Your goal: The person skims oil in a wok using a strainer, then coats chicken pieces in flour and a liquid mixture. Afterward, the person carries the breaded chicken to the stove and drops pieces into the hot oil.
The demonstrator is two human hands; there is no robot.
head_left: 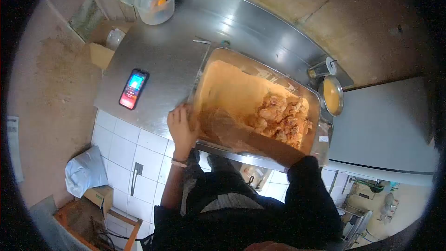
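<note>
A large metal tray [210, 56] holds pale orange flour [227, 76] and, on its right side, a heap of coated meat pieces [282, 116]. My left hand [180, 123] is at the tray's left rim, its fingers bent against the edge. Across the near part of the tray reaches my right forearm, and my right hand [218, 128] is low over the flour at the left. A clear plastic film seems to cover that hand. Blur hides its fingers, so what they hold, if anything, does not show.
On the steel counter [172, 51] a lit phone [133, 89] lies left of the tray. A clear plastic tub [155, 7] stands at the back left. Right of the tray are a metal bowl of yellow liquid [332, 95], a clear container [323, 69] and a grey-white surface [385, 121].
</note>
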